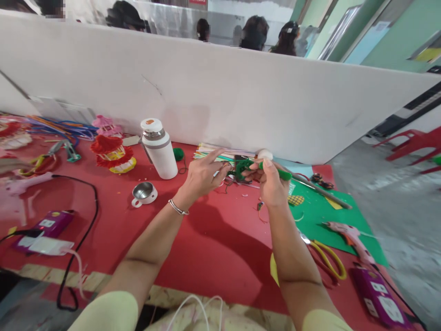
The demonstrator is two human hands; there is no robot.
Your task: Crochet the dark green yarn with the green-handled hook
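Observation:
Both my hands are raised over the red table (213,239) near its far edge. My right hand (270,184) is closed on a fuzzy green pipe cleaner (280,173), whose curled end (243,166) lies between the hands. My left hand (203,174) pinches that curled end with thumb and middle finger, the index finger stretched out. A thin silver bracelet (178,208) circles my left wrist. Whether a stick runs through the green piece I cannot tell.
A white flask (159,148) and its steel cup (144,193) stand left of my hands. Red and yellow tasselled ornaments (112,154), pliers (65,149), a pink glue gun (349,236), yellow scissors (327,259), green paper (320,214) and purple power strips (51,224) lie around. A white partition (220,96) backs the table.

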